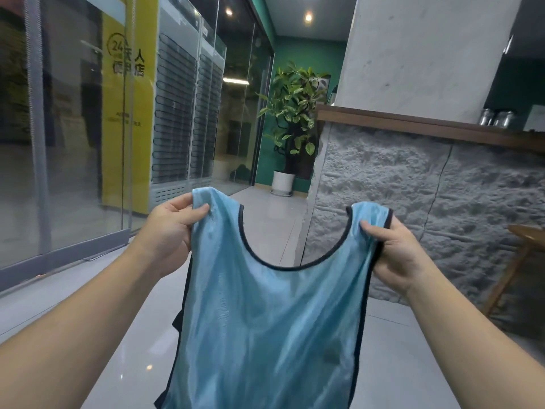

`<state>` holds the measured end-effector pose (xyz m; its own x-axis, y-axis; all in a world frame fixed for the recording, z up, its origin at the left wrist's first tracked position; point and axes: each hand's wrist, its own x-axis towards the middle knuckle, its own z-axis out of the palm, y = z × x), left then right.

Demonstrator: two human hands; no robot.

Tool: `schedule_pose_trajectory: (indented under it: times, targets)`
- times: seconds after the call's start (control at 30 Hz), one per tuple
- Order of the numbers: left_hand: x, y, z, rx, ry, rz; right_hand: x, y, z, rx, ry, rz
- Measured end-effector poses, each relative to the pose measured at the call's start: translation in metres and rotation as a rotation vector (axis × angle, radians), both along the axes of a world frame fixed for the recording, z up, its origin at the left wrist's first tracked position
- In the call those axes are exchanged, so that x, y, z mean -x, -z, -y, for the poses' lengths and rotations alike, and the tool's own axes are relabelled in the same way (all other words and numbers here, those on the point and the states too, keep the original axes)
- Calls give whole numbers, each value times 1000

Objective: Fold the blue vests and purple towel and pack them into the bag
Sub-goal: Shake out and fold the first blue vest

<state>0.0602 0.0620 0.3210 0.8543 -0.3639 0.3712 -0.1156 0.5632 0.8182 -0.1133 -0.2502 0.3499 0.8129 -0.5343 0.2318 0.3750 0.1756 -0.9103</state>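
Note:
A light blue mesh vest [265, 329] with dark trim hangs spread out in front of me, its neck opening facing up. My left hand [168, 228] pinches the left shoulder strap between thumb and fingers. On the other side, my right hand [395, 255] grips the right shoulder strap. The vest's lower part runs off the bottom of the frame. No purple towel or bag is in view.
A stone-faced counter [427, 208] with a wooden top stands to the right, with a wooden stool [519, 255] beside it. Glass walls [73, 143] line the left. A potted plant [292, 119] stands at the far end of the tiled floor [265, 214].

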Motion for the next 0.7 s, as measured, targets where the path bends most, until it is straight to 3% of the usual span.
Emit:
schedule_pose_trajectory:
  times: [0.13,0.33,0.47,0.7]
  targets:
    - [-2,-2,-6,85,99,14,7,-6,6,-9,-66,71]
    - [-5,3,-12,-36,155,4,7,-6,11,-12,-6,31]
    - [-4,4,-9,-74,68,-11,7,-7,9,-13,3,4]
    - [-2,6,-6,-352,2,51,5,-4,-1,152,-60,-110]
